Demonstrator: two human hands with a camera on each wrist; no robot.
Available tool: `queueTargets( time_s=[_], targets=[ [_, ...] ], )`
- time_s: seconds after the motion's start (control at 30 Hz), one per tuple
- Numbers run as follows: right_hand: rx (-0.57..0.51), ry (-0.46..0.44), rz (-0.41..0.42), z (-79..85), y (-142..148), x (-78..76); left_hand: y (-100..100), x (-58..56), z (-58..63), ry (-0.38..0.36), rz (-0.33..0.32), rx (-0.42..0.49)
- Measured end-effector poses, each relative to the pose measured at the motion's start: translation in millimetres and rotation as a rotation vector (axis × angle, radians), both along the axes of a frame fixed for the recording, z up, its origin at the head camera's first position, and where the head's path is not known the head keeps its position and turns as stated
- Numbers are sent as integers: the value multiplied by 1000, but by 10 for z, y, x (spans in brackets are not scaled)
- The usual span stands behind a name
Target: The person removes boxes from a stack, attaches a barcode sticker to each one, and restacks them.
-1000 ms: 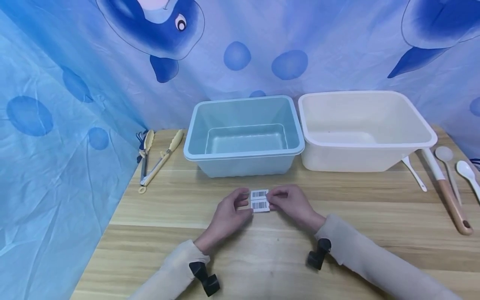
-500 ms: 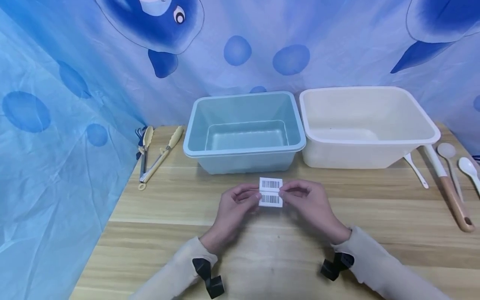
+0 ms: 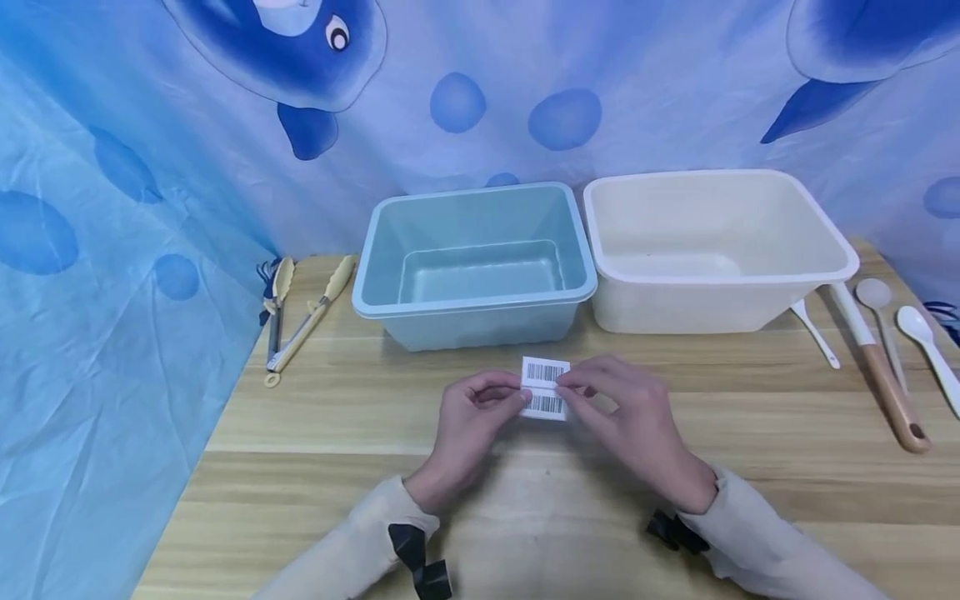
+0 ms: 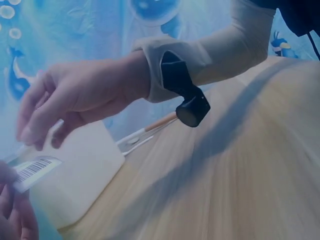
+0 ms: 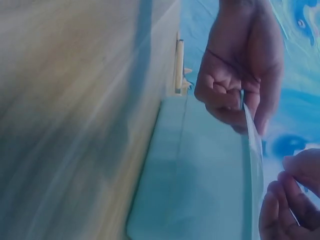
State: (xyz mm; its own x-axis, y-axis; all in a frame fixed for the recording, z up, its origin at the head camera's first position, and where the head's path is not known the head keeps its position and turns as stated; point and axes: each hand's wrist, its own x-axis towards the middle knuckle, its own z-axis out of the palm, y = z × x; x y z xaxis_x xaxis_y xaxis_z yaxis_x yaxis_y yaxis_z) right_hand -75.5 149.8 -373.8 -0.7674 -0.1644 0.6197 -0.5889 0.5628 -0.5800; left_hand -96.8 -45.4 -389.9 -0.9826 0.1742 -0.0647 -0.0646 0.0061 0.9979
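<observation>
Head view showed a white label card with 2 barcodes, raised just in front of the blue bin. On that near side of the blue bin, the left hand had its grip pinching the card's left edge, thumb over the printed face. The right hand was at the card's right edge, thumb and finger close together; whether that grip pinched the card I could not tell, since the left wrist view put those fingertips just beside it. On the counter, a white bin stood close to the blue bin's right, and spread tongs lay to its left. Well to the blue bin's right lay a small white spoon, a wooden-handled utensil and 2 longer spoons. Behind the blue bin hung a spotted blue curtain.
</observation>
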Motion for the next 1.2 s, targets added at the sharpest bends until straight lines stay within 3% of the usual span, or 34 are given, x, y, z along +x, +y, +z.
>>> queueTargets(
  time_s=[0.17, 0.83, 1.2],
  targets=[
    [65, 66, 20, 16, -61, 5, 42, 33, 38, 19, -42, 11],
    [40, -12, 103, -93, -54, 32, 40, 74, 42, 92, -157, -39],
    [46, -65, 139, -165, -80, -7, 10, 79, -28, 58, -172, -80]
  ],
)
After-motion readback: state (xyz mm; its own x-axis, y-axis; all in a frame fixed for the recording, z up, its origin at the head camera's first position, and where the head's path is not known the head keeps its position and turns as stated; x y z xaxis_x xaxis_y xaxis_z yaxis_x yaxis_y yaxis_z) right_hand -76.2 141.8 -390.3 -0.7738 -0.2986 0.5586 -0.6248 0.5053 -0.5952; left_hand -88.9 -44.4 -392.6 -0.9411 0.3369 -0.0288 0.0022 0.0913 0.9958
